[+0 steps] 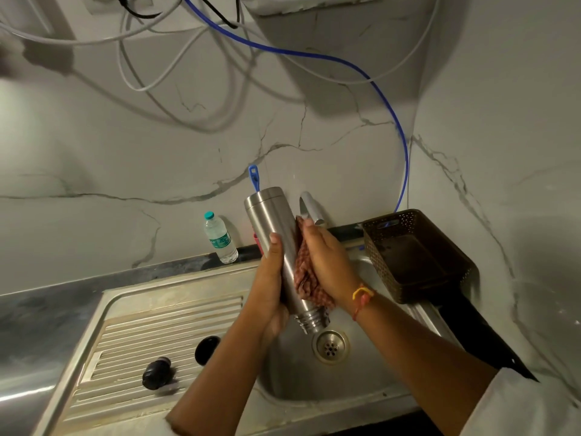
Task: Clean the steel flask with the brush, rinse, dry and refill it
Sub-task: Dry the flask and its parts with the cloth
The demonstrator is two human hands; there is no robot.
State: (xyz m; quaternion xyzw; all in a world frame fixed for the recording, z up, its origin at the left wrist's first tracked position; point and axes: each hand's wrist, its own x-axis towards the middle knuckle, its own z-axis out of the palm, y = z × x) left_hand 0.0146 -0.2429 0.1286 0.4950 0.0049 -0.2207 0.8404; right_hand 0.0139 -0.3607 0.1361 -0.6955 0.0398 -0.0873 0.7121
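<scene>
The steel flask [276, 243] is held upside down over the sink basin [371, 372], tilted a little, its threaded open neck pointing down toward the drain [330, 345] and its flat base up near the tap [309, 209]. The left hand [270, 287] is wrapped around the lower half of the flask's body, thumb laid up along the front of the steel. The right hand [323, 262] presses a reddish checked cloth [306, 278] against the flask's right side, fingers curved over the cloth and closed on it; the cloth hangs down as far as the neck threads. That wrist wears a yellow and orange thread band [361, 294]. On the ribbed draining board [157, 335] to the left lie two dark pieces, a round black cap [206, 349] and a dark stopper-like part [156, 372] (what exactly each one is cannot be told). Behind the flask a blue brush handle [254, 177] sticks up against the marble wall [125, 158]. A small plastic water bottle [220, 238] stands on the counter's back edge, well left of the tap. A brown perforated basket [418, 253] sits at the sink's right end, and a blue hose [405, 158] runs down the wall behind it.
</scene>
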